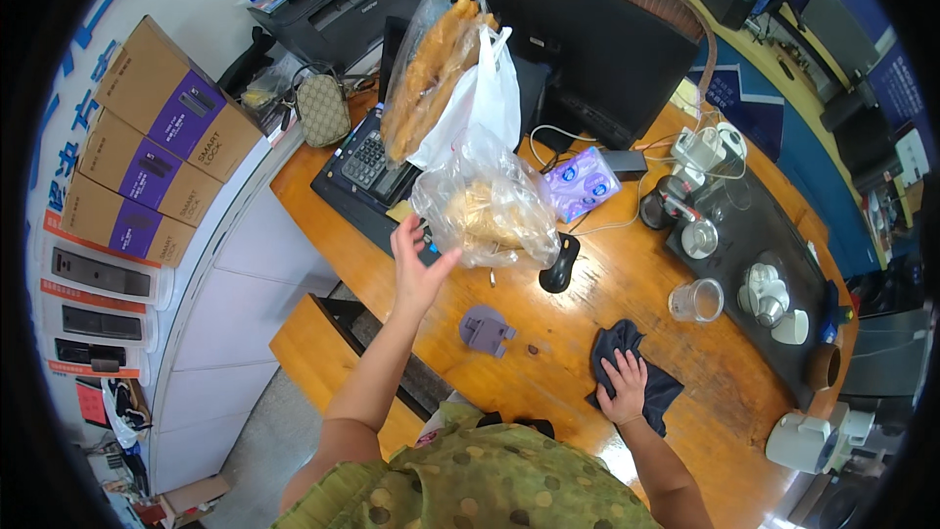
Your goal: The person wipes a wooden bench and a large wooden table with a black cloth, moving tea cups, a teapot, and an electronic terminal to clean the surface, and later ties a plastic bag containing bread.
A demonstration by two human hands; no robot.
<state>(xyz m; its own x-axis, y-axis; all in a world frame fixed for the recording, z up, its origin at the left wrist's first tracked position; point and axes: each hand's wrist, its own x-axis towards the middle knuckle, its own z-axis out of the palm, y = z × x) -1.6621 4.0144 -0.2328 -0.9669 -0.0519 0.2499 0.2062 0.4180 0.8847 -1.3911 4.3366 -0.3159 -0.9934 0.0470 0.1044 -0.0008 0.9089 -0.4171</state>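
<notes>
My right hand (624, 384) lies flat, fingers slightly spread, on a crumpled dark cloth (659, 391) on the wooden table (558, 338). My left hand (421, 264) is raised with thumb and fingers apart, just left of a clear plastic bag (507, 220) with golden-brown contents; whether it touches the bag cannot be told. Behind that bag, a white plastic bag (481, 99) leans beside a clear bag of long fried dough sticks (437, 62). Between my hands stands a grey phone stand (487, 330), with a black computer mouse (560, 264) above it.
A clear cup (695, 301) stands right of centre, near a dark tea tray (749, 257) with cups and a glass teapot. A tissue pack (582, 184), cables and a monitor (573, 37) are at the back. A calculator (374, 162) lies left, and a white kettle (800, 442) stands lower right.
</notes>
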